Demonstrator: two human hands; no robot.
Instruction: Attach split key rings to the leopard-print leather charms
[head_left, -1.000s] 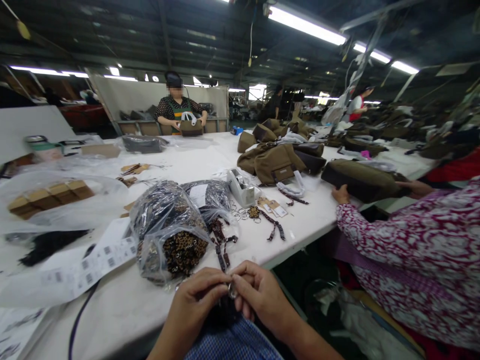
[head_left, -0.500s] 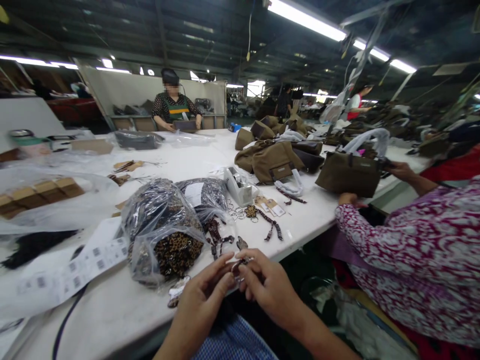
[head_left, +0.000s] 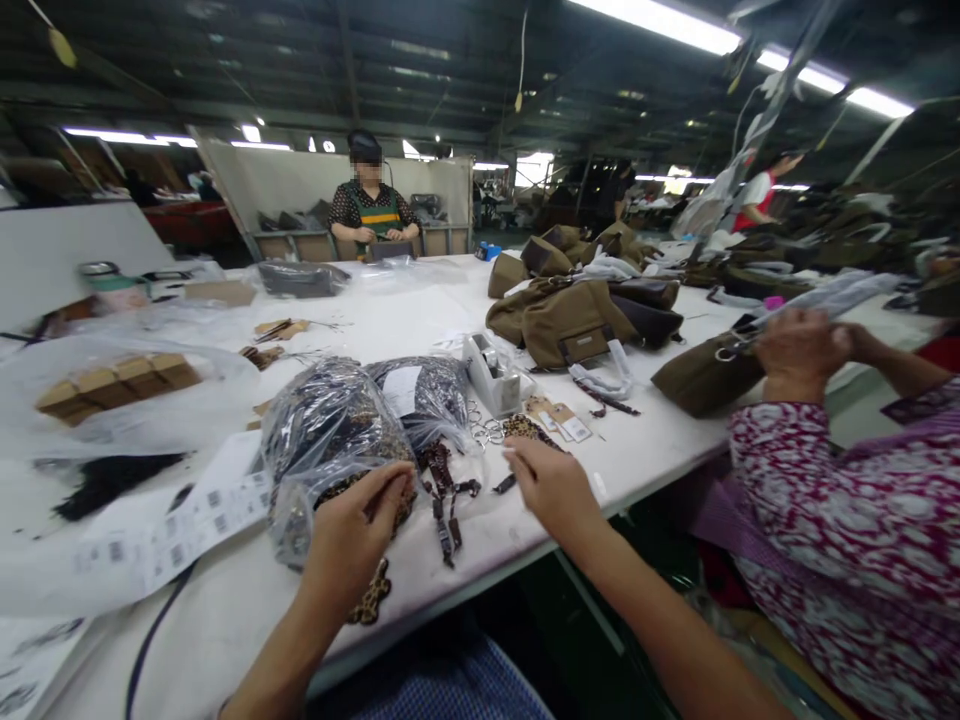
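My left hand (head_left: 351,535) reaches into the mouth of a clear plastic bag (head_left: 330,430) full of leopard-print pieces. Its fingers are curled there, and what they grip is hidden. A loose leopard-print piece (head_left: 373,597) lies on the table under that wrist. My right hand (head_left: 546,478) is stretched out flat over the white table (head_left: 420,320), fingertips near a leopard-print tag (head_left: 525,428) and some metal key rings (head_left: 486,432). Dark patterned straps (head_left: 442,490) lie between my hands.
A person in a red-and-white patterned sleeve (head_left: 825,500) sits at my right, hands on the strap of an olive bag (head_left: 697,375). More olive bags (head_left: 562,320) are piled behind a small white box (head_left: 491,372). Barcode label sheets (head_left: 187,520) lie at left. Another person (head_left: 371,215) works at the far end.
My hands were together at the table's edge, working a key ring. They have parted: the left went to the plastic bag, the right toward the rings and tags. The person beside me lifted the olive bag.
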